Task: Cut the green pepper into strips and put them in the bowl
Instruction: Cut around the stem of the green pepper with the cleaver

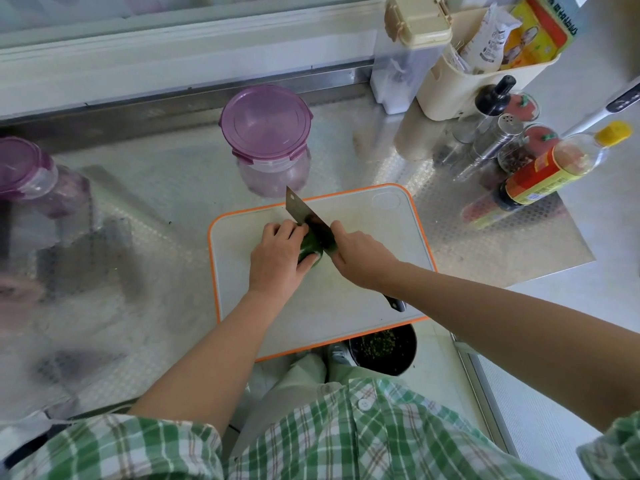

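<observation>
Pepper [306, 248] largely under left hand [277, 259], knife [302, 210]

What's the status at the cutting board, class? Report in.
Left hand holds green pepper down on cutting board. Right hand grips cleaver, blade at the pepper. No cut strips visible yet. Purple-lidded jar behind board, apart from the blade.

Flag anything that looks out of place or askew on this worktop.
The white cutting board with an orange rim sits skewed, its near edge overhanging the metal counter above a black container lower down. The right hand grips a steel cleaver on the green pepper held by the left hand; hard cuts might tip the board.
</observation>
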